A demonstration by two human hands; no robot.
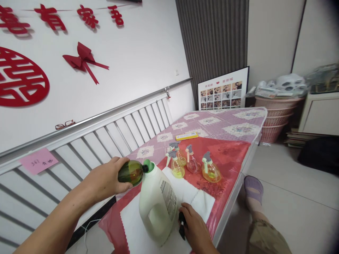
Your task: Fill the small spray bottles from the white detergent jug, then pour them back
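Four spray bottles point(211, 173) stand on the red sheet point(233, 155) over the desk point(182, 135), beyond a pale jug point(156, 197) on a white cloth point(197, 201). The left hand point(116, 176) is closed around a green bottle point(132, 173), tipped so its black neck meets the jug's mouth. The right hand point(194, 225) (low, beside the jug) curls its fingers around a black spray head point(182, 219).

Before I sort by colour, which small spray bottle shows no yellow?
The peach-triggered spray bottle looks clear, pinkish; the rightmost bottle, front-left bottle and back-left bottle look yellow.
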